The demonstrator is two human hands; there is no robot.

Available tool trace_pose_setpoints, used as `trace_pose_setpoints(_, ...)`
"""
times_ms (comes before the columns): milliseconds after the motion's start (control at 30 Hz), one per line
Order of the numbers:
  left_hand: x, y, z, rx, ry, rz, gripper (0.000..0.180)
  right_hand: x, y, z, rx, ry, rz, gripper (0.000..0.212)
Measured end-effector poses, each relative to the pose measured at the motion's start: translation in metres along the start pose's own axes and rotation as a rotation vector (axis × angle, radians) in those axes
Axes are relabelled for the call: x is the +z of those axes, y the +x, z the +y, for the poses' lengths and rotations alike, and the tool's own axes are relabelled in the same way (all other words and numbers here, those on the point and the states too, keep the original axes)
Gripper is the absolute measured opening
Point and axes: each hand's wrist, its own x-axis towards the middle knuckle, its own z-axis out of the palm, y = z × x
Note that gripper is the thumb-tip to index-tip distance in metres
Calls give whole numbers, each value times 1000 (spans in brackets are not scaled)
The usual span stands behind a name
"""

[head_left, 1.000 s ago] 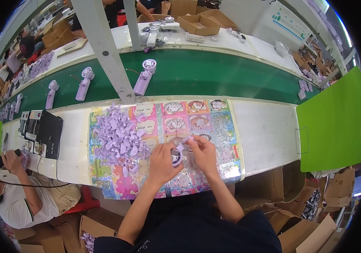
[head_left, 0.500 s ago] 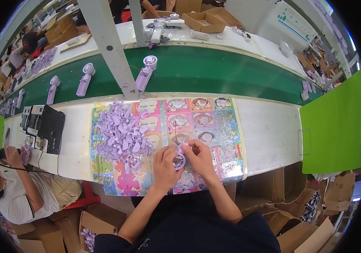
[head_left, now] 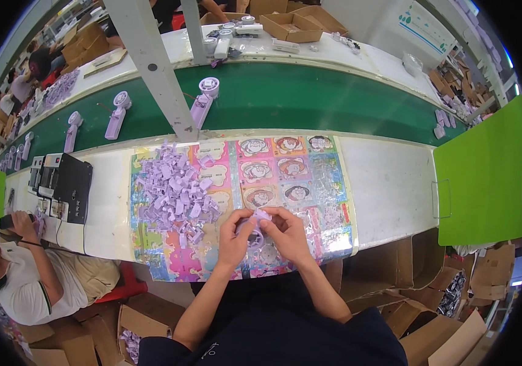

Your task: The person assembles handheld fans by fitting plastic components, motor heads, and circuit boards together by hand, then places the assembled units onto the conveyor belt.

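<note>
Left hand [head_left: 233,240] grips your purple ring-shaped part [head_left: 255,243]; right hand [head_left: 289,238] pinches its upper end. Versus 0.5 s ago, your left thumb's moved up beside the right: 2 thumbs there now, so work looks centred on that end. Part's over the patterned mat [head_left: 328,183], right of the purple pile [head_left: 177,190].

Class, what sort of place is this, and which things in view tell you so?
Most likely a factory assembly line: light purple, round-headed units lie spaced along a green belt, probably a conveyor, and many small purple parts are heaped on a colourful sheet.
</note>
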Motion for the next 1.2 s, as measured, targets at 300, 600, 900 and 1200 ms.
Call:
trace_pose_setpoints(300,2,2,-1,52,-58,3,6,-14,-1,-4,61,8,-136,30)
trace_pose_setpoints(600,-3,3,-4,48,-84,-17,6,-15,2,2,62,58,-140,28)
trace_pose_setpoints(900,-6,1,-3,92,-7,-34,8,0,-3,1,-43,-108,-25,23)
trace_pose_setpoints(1200,-13,1,1,183,172,-217,21,-46,8,-14,-34,-141,220,21)
